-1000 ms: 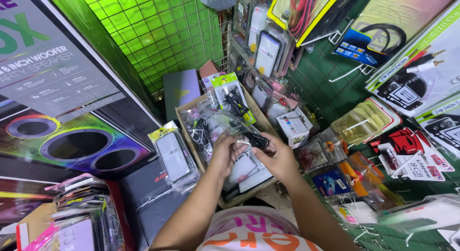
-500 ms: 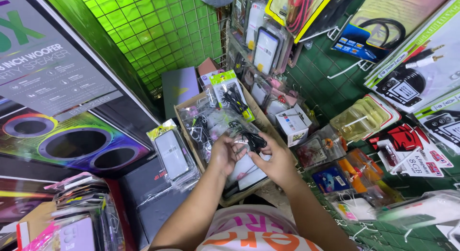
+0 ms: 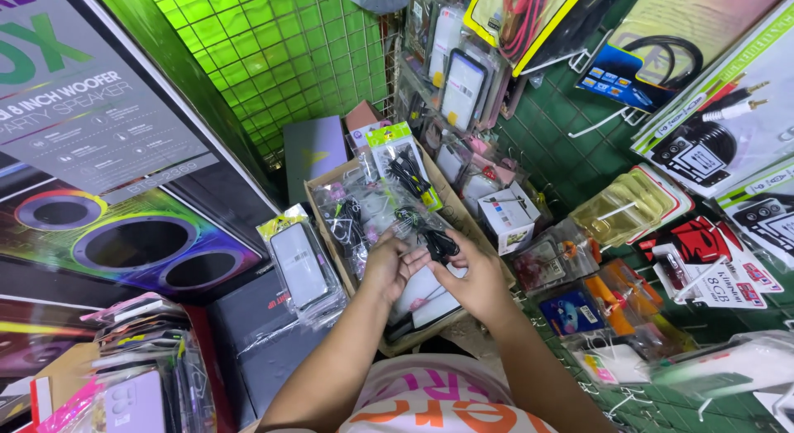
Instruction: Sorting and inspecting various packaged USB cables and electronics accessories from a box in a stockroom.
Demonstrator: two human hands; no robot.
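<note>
Left hand (image 3: 387,266) and right hand (image 3: 471,277) pinch clear bag of black cable (image 3: 436,240) above cardboard box (image 3: 324,215); bag not yet set down; many packets left inside box.

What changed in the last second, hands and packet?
Little. Both hands keep hold of the clear packet with the black cable over the cardboard box; the cable sits slightly higher between the fingers. Box and hanging packs unchanged.

A clear plastic packet (image 3: 426,234) of coiled black cable is held above a cardboard box (image 3: 322,203).
</note>
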